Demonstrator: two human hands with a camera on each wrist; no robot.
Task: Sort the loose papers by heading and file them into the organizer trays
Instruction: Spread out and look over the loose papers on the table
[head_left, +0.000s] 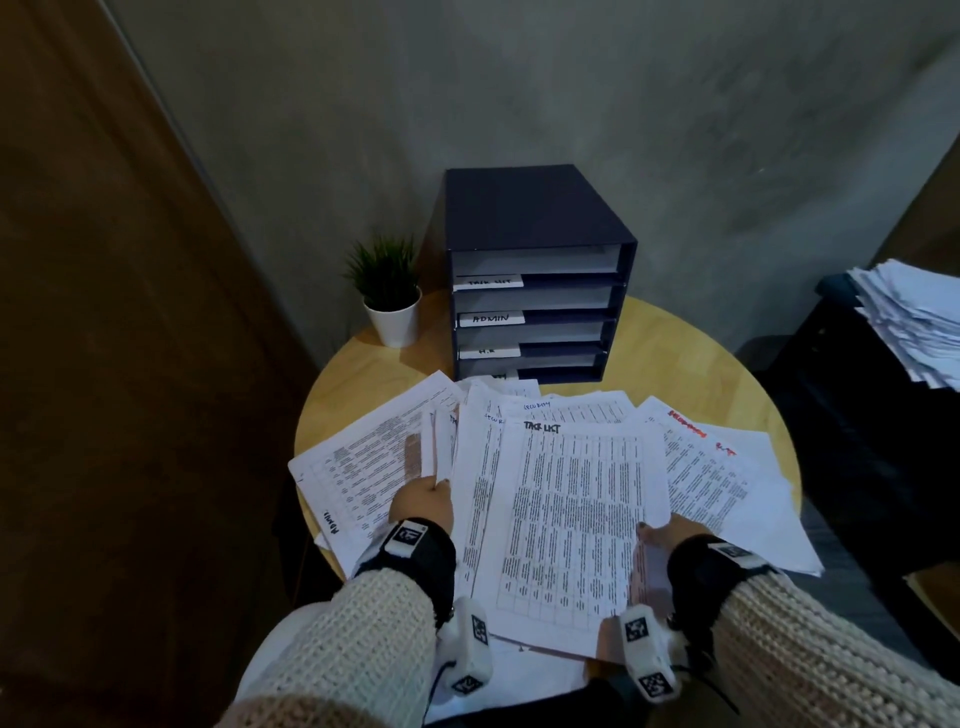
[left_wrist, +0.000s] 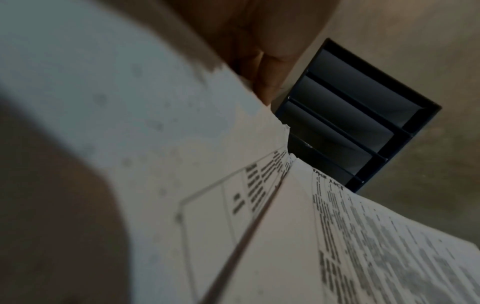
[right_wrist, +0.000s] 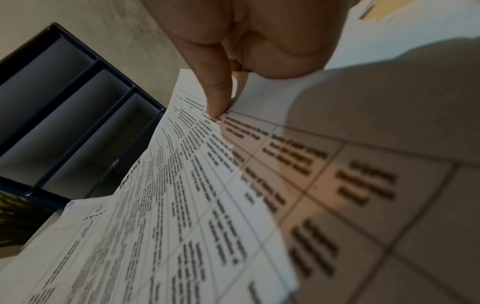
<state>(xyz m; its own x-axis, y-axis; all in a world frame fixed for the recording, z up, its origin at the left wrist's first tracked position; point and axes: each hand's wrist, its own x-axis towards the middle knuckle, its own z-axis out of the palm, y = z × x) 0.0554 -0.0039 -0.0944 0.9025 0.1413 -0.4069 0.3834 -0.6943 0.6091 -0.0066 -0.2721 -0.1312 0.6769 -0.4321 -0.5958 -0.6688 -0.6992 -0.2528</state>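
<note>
The organizer (head_left: 535, 270) is faced from above by the head view; it is seen close over the papers (left_wrist: 285, 236) by both wrist views.

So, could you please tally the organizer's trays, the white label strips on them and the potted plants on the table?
Trays: 4
Label strips: 4, the lowest mostly hidden behind the papers
Potted plants: 1
Total: 9
</note>
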